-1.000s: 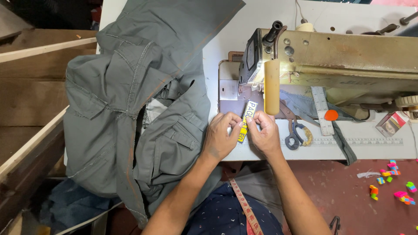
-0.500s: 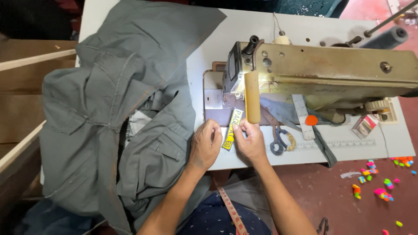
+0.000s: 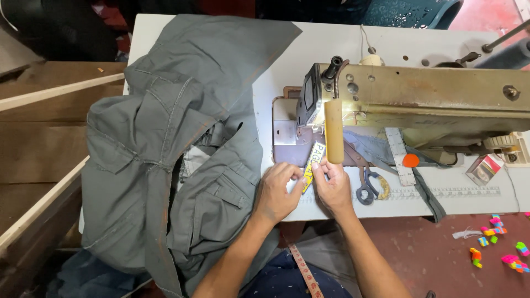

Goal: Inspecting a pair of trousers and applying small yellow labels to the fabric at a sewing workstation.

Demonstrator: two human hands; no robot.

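Hands pinching one small label at sewing machine.
Left hand (image 3: pixel 277 191) and right hand (image 3: pixel 331 186) both grip one yellow-and-white label (image 3: pixel 312 164) between fingertips, palms down, just in front of the one sewing machine (image 3: pixel 419 105). One grey garment (image 3: pixel 176 149) lies left on the white table (image 3: pixel 331 47); one pair of scissors (image 3: pixel 369 185), one ruler (image 3: pixel 398 155) right.

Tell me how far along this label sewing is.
Early stage. The grey garment lies heaped on the table beside the sewing machine, so it looks ready. Both hands, left hand and right hand, hold the yellow and white label near the needle. No stitching on it shows.
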